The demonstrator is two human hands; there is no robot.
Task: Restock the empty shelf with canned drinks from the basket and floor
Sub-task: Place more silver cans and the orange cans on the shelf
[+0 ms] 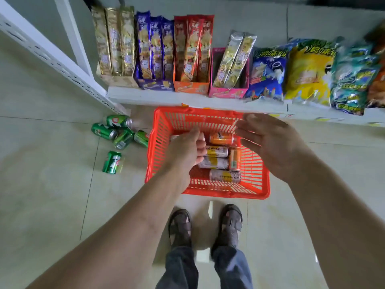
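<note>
Standing over a red slatted plastic basket [160, 130] on the pale tiled floor [41, 195], a person is reaching both bare arms down toward it. The left hand [185, 152] is hanging inside the basket's left half with its fingers loosely curled over the cans; whether they are actually touching or holding a can cannot be told, since the hand is hiding what lies beneath it. The right hand [268, 142] is hovering above the basket's right rim, fingers spread and relaxed, holding nothing.

Several cans are lying on their sides in the basket: an orange drink can [221, 139] near the far wall, three silver-and-yellow drink cans [216, 152] stacked in a row toward the near side, and another orange can [235, 158] lying crosswise just beside them.

Five green soft-drink cans [112, 162] are lying on the floor to the left of the basket, four clustered together near the white perforated metal shelf upright [52, 57] and one apart, closer to the person.

Beyond the basket, the white bottom shelf [145, 95] is carrying cardboard display boxes of snack packets [154, 49] in gold, purple, red and pink, with blue, yellow and teal crisp bags [308, 74] to their right.

The person's brown sandals [180, 226] are planted just behind the basket.
</note>
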